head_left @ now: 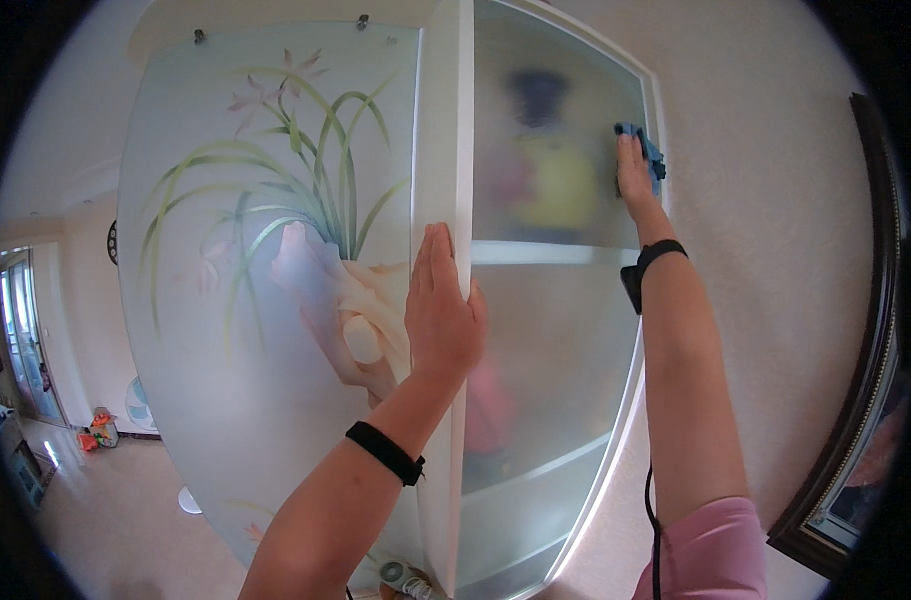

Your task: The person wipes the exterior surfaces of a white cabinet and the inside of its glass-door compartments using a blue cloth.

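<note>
My left hand point(445, 315) rests flat against a white upright post point(442, 112), its fingers pointing up and no object in it. To the left of the post stands a frosted glass panel point(222, 405) painted with green leaves, pale flowers and a vase. My right hand point(634, 174) presses a blue cloth point(654, 163) near the right edge of a second frosted glass pane point(553, 315), close to its white frame point(654, 97). Blurred coloured shapes, one yellow and one dark, show through that pane; what they are cannot be told.
A dark-framed picture point(872, 352) hangs on the beige wall point(763, 225) at right. Down by the post's foot is a pale cylindrical object point(406, 577). Far left, a fan point(138, 403), a box with orange things point(102, 427) and a glazed door point(27, 337) stand beyond the floor point(117, 495).
</note>
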Available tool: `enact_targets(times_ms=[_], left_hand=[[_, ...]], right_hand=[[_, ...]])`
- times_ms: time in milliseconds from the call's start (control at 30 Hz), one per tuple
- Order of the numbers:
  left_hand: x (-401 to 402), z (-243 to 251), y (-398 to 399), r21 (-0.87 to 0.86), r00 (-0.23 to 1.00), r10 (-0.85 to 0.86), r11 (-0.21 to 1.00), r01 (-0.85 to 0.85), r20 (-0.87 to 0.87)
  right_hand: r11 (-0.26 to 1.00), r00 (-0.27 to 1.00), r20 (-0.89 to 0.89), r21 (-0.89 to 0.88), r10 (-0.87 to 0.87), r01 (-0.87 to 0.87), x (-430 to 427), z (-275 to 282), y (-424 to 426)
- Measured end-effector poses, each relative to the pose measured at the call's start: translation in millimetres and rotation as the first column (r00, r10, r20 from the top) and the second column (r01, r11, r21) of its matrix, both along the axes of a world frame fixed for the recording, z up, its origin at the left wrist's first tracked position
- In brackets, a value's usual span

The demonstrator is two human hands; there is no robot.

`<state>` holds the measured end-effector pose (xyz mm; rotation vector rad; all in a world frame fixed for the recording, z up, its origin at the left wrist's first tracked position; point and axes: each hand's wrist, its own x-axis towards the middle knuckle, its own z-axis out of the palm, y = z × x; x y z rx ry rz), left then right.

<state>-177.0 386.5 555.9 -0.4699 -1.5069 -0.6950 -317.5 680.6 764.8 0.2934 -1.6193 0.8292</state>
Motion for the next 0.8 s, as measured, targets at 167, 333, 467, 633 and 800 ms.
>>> enact_targets(times_ms=[167, 333, 467, 633, 800], left_hand=[[-1, 0, -3, 0.011, 0.999, -0.010, 1.000, 0.010, -0.041], [2, 2, 0, 0.023, 0.998, -0.036, 0.999, 0.037, -0.057], [1, 2, -4, 0.035, 0.999, -0.034, 0.999, 0.034, -0.006], [7, 3, -2, 0.048, 0.999, -0.031, 0.998, 0.031, -0.013], [3, 2, -11, 0.050, 1.000, -0.002, 0.999, 0.002, 0.004]], right_hand=[[0.980, 0.990, 0.032, -0.152, 0.136, -0.130, 25, 4, -57], [0.903, 0.907, -0.407, 0.340, -0.109, 0.262, 62, -16, -151], [0.988, 0.905, -0.410, 0.146, 0.110, -0.053, 88, -13, -177], [0.912, 0.774, -0.489, 0.289, 0.402, -0.291, 136, 66, -196], [0.767, 0.821, -0.030, 0.378, 0.570, -0.519, 163, 126, -244]])
